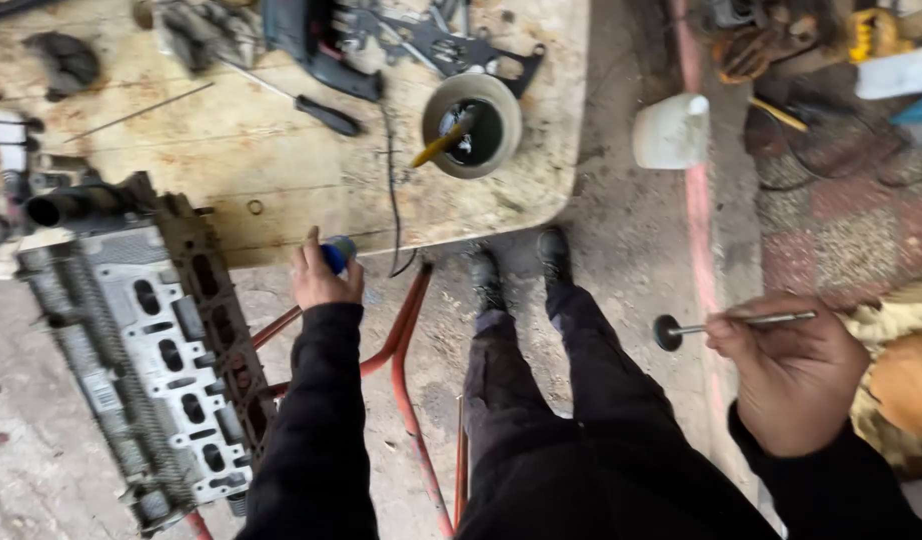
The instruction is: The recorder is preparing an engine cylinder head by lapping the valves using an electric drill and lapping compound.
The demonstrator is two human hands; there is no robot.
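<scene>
Engine valve (726,324) lies level at 3 o'clock, its stem pinched in the right hand (791,375), disc head pointing toward 9. At 10 o'clock the left hand (323,275) is closed around a small blue container (338,253) just off the workbench (281,170) edge. Bare concrete floor (621,260) opens between them; the cylinder head (151,350) sits at 8 o'clock.

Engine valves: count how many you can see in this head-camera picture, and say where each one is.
1. A single engine valve is held by its stem in the right hand, disc end pointing left, above the floor. Others may lie hidden among the cluttered tools on the workbench.
</scene>
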